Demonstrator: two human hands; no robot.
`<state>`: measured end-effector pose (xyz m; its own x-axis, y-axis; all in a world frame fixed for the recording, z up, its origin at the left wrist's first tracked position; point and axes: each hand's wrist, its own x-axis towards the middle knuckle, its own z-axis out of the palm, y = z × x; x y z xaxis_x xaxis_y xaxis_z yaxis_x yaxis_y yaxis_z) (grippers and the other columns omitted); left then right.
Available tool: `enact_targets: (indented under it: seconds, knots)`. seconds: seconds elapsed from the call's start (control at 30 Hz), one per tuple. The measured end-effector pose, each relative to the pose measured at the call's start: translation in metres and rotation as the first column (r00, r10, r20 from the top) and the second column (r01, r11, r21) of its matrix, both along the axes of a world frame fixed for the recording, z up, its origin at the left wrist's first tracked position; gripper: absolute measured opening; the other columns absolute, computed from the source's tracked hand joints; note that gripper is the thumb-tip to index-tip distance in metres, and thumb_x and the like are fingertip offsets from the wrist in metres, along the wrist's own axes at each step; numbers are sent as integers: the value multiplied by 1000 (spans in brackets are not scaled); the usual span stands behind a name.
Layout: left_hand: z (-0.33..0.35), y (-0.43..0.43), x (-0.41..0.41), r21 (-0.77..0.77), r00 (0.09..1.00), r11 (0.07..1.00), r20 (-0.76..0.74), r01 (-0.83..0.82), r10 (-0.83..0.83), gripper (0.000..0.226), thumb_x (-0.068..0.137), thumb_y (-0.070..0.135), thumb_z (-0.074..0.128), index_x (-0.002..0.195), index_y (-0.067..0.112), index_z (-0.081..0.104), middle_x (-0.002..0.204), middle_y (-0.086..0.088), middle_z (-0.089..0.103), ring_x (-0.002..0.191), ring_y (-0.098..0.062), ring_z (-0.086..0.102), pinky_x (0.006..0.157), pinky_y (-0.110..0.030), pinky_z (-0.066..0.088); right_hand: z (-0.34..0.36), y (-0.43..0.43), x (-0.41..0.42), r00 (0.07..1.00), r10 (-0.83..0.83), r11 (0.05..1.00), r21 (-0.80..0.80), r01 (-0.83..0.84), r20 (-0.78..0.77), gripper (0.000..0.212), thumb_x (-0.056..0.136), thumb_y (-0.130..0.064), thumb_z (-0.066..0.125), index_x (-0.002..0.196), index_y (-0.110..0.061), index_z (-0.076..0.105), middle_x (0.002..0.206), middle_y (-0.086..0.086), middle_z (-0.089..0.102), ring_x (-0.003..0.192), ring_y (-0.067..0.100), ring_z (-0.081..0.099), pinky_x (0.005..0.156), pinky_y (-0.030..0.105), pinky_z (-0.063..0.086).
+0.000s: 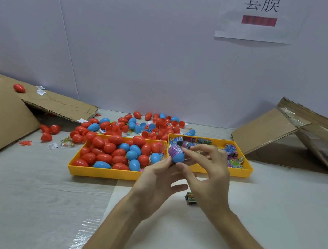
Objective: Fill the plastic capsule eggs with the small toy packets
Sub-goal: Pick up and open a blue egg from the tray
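Note:
Both hands meet above the gap between two yellow trays. My left hand (157,178) grips a blue egg half (178,157) from below. A purple toy packet (173,150) sticks out of its open top, and the fingertips of my right hand (207,174) pinch that packet. The left yellow tray (103,173) holds several closed red and blue eggs. The right yellow tray (234,171) holds several colourful small packets. One dark green packet (190,198) lies on the table under my right hand.
Loose red and blue eggs and egg halves (139,125) are heaped behind the trays against the white wall. Cardboard sheets lean at the left (5,114) and at the right (289,133). A few eggs and scraps lie left of the trays.

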<state>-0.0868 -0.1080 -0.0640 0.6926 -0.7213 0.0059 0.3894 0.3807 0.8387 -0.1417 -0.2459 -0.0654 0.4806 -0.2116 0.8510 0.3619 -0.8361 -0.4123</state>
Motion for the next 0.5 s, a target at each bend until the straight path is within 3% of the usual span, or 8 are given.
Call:
enact_targets:
  seconds: [0.1, 0.17, 0.3, 0.5]
  knots:
    - [0, -2, 0, 52, 1000, 999, 24, 8, -10, 49, 101, 52, 37, 131, 27, 66, 137, -4, 65, 111, -19, 63, 97, -42, 47, 0, -4, 0, 1000, 6, 1000, -11, -6, 11, 31, 79, -25, 80, 107, -12, 78, 110, -1, 72, 105, 22, 62, 86, 48, 52]
    - [2, -4, -1, 117, 997, 993, 80, -28, 18, 51, 98, 62, 34, 127, 37, 68, 134, -1, 67, 112, -16, 65, 97, -38, 48, 0, -5, -1, 1000, 17, 999, -32, -16, 6, 32, 79, -24, 82, 107, -10, 78, 110, -1, 74, 106, 21, 67, 88, 51, 53]
    - [5, -6, -3, 166, 985, 982, 160, -94, 67, 43, 94, 62, 40, 109, 44, 75, 127, 3, 71, 117, -15, 67, 91, -34, 54, -1, -3, -2, 998, 59, 998, -39, -58, 16, 33, 78, -22, 82, 108, -9, 77, 111, -2, 74, 106, 16, 68, 89, 46, 55]
    - [1, -6, -4, 161, 983, 977, 144, -138, 115, 46, 98, 57, 42, 111, 31, 77, 126, -13, 69, 122, -26, 64, 97, -39, 53, -3, -8, -1, 991, 126, 992, -31, -125, 41, 32, 77, -3, 83, 108, -3, 77, 109, 5, 74, 100, 20, 70, 85, 34, 58]
